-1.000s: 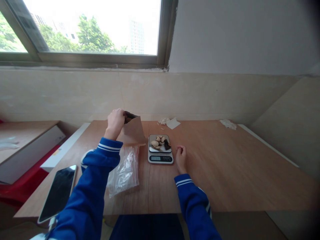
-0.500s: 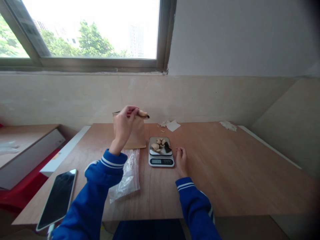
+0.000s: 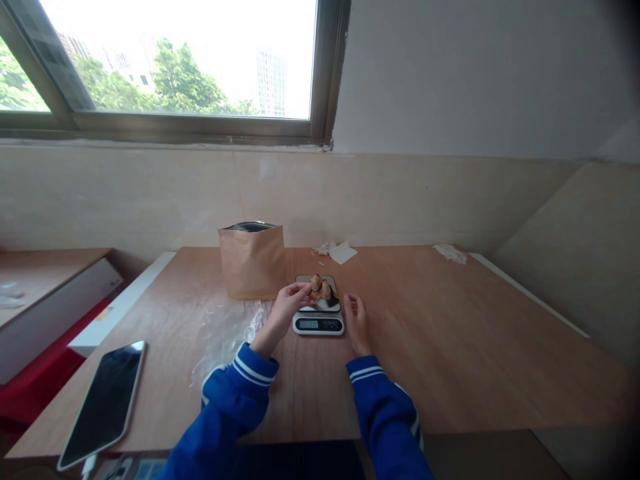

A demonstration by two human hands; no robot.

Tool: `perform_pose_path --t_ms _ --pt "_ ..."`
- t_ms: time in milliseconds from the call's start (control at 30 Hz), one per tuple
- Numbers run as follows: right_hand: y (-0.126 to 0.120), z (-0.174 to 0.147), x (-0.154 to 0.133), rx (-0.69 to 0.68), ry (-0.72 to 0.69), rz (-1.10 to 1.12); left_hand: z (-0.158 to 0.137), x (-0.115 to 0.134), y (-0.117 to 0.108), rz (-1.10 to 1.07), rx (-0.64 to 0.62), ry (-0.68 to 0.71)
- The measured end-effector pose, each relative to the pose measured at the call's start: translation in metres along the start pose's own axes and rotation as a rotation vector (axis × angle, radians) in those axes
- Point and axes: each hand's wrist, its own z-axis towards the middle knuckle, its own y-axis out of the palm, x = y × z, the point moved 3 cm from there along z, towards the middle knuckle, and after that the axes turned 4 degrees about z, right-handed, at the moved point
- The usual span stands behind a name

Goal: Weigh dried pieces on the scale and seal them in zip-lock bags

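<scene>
My left hand reaches over the kitchen scale, its fingers closed on a dried mushroom just above the weighing plate. Several tan pieces and one dark piece are clustered there, and the hand partly covers them. The display is lit, but its digits are too small to read. Beside the scale's right edge, my right hand rests on the table with loosely curled fingers and nothing visible in them. A brown paper pouch stands upright with its top open, behind my left hand.
A clear plastic bag lies left of the scale, partly under my left arm. At the table's left edge is a tablet with a cable plugged in. White paper and crumpled scraps lie along the back by the wall.
My left hand has come down from above the pouch to the scale, carrying a dried mushroom. My right hand stays beside the scale.
</scene>
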Motion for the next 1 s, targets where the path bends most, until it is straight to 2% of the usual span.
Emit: perform_pose_path --t_ms 167,300,400,567,633,800,1000 --pt "0.006 0.002 0.001 -0.07 -0.179 -0.193 0.008 -0.002 -0.008 0.033 0.059 0.054" --pt "0.009 0.003 0.007 -0.089 -0.225 -0.266 0.013 -0.009 -0.007 0.192 0.101 0.142" --pt "0.005 0.006 0.011 0.008 -0.218 -0.235 0.015 -0.015 0.0 0.336 0.129 0.174" --pt "-0.016 0.005 0.005 0.376 -0.192 -0.288 0.022 -0.02 0.022 0.652 0.139 0.251" --pt "-0.021 0.003 0.001 0.461 -0.196 -0.34 0.027 -0.022 0.031 0.759 0.143 0.263" --pt "-0.02 0.0 -0.003 0.445 -0.157 -0.47 0.028 -0.017 0.044 0.959 0.197 0.412" --pt "-0.02 -0.001 -0.001 0.436 -0.13 -0.503 0.016 -0.001 0.038 1.006 0.223 0.548"
